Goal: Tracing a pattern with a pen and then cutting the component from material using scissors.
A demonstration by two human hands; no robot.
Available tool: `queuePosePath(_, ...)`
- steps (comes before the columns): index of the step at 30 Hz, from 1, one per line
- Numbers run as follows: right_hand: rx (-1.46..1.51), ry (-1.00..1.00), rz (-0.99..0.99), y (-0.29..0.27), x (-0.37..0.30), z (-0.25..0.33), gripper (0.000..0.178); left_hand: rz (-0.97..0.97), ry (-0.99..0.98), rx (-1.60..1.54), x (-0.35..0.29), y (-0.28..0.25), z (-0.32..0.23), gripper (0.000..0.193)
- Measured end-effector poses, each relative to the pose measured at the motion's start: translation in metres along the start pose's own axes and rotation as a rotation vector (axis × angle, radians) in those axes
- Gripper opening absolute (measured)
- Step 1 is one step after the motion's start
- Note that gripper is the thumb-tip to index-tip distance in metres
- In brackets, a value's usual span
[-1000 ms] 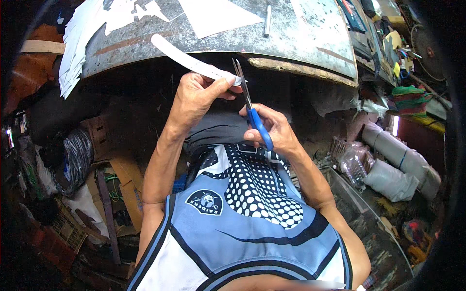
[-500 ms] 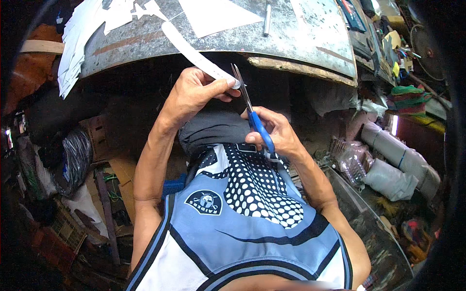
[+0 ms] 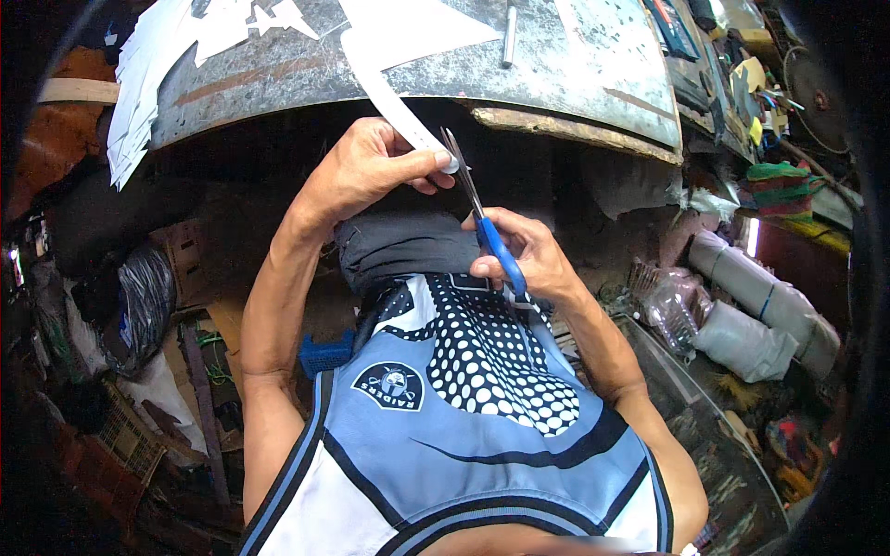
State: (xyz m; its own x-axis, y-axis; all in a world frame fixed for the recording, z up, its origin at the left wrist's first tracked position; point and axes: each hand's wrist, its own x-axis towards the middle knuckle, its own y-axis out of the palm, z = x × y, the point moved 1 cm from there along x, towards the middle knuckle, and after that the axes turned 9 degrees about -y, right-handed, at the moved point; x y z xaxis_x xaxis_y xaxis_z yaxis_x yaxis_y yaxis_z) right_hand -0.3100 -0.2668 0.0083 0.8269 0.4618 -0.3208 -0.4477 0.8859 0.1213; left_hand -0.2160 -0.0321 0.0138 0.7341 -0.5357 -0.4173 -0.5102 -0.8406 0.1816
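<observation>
My left hand point(image 3: 385, 167) pinches the near end of a long, slightly curved white strip point(image 3: 389, 102), which looks like paper or thin card. Its far end rises over the table's front edge. In my right hand point(image 3: 528, 250) is a pair of scissors point(image 3: 496, 246) with blue handles, blades pointing up and away from me. The blades are close together beside the strip's near end, next to my left fingertips. Whether they touch the strip I cannot tell. Both hands are held above my lap, just short of the table.
Ahead is a worn grey metal-topped table point(image 3: 593, 83) with a rough wooden front edge point(image 3: 556, 130). White cut pieces point(image 3: 158, 74) pile up at its left; a larger white sheet point(image 3: 417, 28) and a metal rod point(image 3: 510, 37) lie mid-table. Plastic-wrapped rolls point(image 3: 756, 278) are at the right.
The white strip's far end has swung to the right and now overlaps the large white sheet. My left forearm and elbow have shifted outward to the left. The scissors stay nearly in place.
</observation>
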Motion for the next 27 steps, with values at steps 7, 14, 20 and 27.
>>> queuePosePath(7, -0.024, 0.013, 0.005, -0.001, 0.001, -0.002, 0.053, 0.042, -0.024, 0.038, 0.003, -0.005, -0.003, 0.023)
queuePosePath(14, -0.006, 0.004, 0.004, 0.000, 0.000, -0.002, 0.053, 0.074, -0.003, 0.044, 0.006, -0.009, -0.002, 0.022)
queuePosePath(20, 0.010, 0.014, -0.007, 0.000, -0.001, -0.004, 0.051, 0.100, -0.012, 0.073, 0.008, -0.010, -0.002, 0.022)
queuePosePath(27, 0.025, 0.105, -0.031, -0.002, -0.002, 0.004, 0.052, 0.085, -0.048, 0.064, 0.009, -0.014, -0.003, 0.025)
